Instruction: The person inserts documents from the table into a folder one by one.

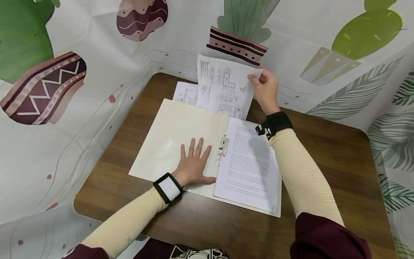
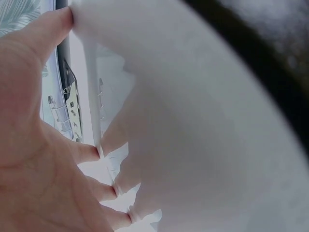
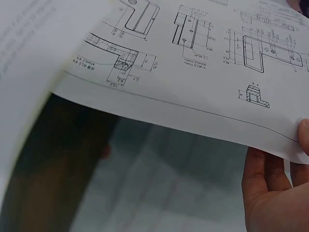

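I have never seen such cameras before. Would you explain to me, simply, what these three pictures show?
There is no machine, only a person working bare-handed. The large picture is taken from the head, the others from each wrist. On the wooden table lies an open folder with a metal clip and a text page. The left hand rests on the folder; the right hand pinches a drawing sheet near one corner. Another sheet shows beyond the folder.
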The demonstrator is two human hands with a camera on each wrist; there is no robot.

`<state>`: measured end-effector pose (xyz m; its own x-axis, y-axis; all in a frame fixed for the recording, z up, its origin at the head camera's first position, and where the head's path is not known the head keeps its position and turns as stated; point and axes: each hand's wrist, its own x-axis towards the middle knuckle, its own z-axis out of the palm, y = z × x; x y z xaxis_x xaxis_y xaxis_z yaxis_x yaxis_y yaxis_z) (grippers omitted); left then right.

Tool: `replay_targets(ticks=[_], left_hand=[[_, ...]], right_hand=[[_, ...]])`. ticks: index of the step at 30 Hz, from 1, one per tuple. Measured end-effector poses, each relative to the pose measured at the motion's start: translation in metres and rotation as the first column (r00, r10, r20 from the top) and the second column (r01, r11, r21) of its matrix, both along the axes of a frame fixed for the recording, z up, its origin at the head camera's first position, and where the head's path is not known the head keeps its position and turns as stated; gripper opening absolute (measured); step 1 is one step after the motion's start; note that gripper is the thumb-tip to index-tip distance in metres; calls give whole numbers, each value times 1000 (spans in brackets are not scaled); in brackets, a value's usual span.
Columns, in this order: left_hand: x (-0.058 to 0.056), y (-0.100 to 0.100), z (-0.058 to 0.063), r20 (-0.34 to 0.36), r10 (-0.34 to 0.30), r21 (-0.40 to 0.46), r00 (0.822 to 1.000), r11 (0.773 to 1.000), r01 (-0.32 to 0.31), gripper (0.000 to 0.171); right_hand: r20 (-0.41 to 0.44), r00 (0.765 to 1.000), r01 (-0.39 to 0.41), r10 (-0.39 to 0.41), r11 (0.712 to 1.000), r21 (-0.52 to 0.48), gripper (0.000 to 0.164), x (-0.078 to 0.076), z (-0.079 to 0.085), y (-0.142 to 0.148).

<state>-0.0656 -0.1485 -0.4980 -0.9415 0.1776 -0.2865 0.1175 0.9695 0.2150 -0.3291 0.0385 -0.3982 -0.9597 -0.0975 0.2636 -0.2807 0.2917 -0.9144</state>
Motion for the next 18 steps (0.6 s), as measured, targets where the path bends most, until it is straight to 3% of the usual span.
replay_targets(ticks=[6,12,18], left_hand=[[0,0,0,-7,-2,0,1000,1000,2,121],[0,0,-1,-7,-1,10,1000,1000,1,121],[1,0,-1,-5,2,14,1000,1000,-2,121]], right_hand=[[-107,993,53,-57,998,-39,8,4,28,17],[-183,977,70,-106,979,-192,6,24,68,35],[-229,959,107,-169,960,-259,9,25,85,64]])
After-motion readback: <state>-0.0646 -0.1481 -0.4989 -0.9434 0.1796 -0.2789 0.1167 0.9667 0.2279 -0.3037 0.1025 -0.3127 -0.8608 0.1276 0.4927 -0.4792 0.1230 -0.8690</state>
